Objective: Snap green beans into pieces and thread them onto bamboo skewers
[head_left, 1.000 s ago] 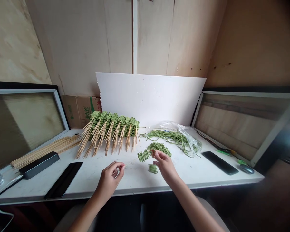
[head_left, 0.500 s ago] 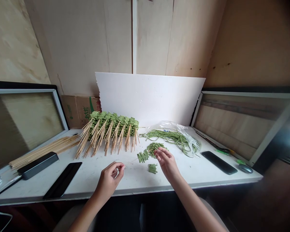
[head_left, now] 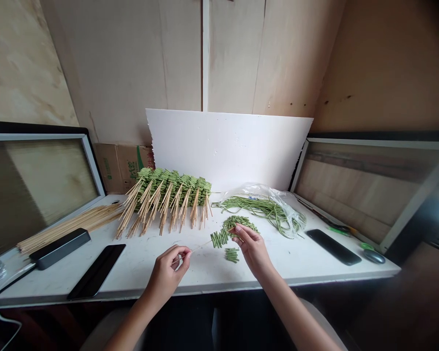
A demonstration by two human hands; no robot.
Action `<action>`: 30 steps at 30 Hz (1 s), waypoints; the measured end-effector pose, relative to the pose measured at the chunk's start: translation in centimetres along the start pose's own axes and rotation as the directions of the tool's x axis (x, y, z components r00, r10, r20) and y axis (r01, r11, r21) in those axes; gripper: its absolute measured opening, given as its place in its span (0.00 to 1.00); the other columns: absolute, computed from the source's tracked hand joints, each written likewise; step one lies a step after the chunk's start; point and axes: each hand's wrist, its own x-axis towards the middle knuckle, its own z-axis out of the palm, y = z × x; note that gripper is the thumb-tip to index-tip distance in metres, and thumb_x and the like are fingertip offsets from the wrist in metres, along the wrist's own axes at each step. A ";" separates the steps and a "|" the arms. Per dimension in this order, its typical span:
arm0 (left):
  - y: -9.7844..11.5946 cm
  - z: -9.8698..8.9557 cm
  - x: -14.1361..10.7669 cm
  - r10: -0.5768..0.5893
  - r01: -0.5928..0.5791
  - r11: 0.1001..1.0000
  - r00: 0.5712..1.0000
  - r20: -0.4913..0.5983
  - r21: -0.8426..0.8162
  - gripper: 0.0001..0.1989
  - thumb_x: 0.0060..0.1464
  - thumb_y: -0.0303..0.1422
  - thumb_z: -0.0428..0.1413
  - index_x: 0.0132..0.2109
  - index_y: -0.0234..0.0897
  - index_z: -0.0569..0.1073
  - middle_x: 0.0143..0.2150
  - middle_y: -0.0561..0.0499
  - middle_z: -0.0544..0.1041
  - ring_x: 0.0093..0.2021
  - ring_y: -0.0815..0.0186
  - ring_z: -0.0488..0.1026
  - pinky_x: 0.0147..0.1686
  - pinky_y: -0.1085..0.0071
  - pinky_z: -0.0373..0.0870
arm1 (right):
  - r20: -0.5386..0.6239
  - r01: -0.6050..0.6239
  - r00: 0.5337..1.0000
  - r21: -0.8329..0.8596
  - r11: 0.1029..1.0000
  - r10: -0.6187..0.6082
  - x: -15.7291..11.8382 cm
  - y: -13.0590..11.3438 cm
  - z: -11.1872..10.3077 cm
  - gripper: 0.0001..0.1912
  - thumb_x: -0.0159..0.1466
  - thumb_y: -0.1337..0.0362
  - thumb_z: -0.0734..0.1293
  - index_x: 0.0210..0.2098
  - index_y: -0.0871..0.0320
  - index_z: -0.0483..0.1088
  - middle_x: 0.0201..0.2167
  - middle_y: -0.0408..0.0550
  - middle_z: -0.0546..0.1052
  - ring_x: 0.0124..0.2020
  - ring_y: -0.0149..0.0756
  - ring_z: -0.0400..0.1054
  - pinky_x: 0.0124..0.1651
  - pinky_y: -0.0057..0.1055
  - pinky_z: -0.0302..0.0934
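My left hand is closed in a pinch on a thin bamboo skewer, which slants up to the right. Threaded side by side near its far end is a row of cut green bean pieces. My right hand is closed at the skewer's far end, thumb and forefinger together; what lies between them is too small to make out. Behind that hand lies a pile of cut bean pieces, partly hidden by the fingers. A smaller group of pieces rests on the white table below the skewer.
Filled bean skewers are stacked at the back left, sticks facing me. Loose skewers, a black box and a phone lie left. Long beans in plastic, another phone and a mouse are right.
My right hand has come slightly down and left, closer to the skewer's far end. The left hand still grips the skewer. The whole view has shifted a little.
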 end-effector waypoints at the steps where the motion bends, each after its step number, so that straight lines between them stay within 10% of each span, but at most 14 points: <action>1: 0.0 0.0 0.0 0.001 -0.001 1.000 1.000 0.002 0.000 0.10 0.66 0.38 0.55 0.41 0.37 0.76 0.32 0.50 0.73 0.26 0.70 0.62 0.27 0.76 0.65 | 0.003 -0.003 1.000 -0.003 1.000 0.003 0.0 0.0 0.0 0.14 0.55 0.54 0.79 0.39 0.52 0.83 0.40 0.51 0.84 0.48 0.49 0.77 0.47 0.40 0.70; 30: -0.1 0.1 0.0 0.000 0.000 1.000 1.000 -0.004 -0.002 0.12 0.66 0.39 0.54 0.40 0.37 0.76 0.31 0.50 0.73 0.25 0.70 0.63 0.26 0.77 0.66 | 0.004 -0.036 0.999 0.070 0.997 0.036 0.1 -0.3 -0.2 0.16 0.51 0.59 0.82 0.39 0.53 0.82 0.39 0.51 0.85 0.46 0.46 0.78 0.37 0.33 0.69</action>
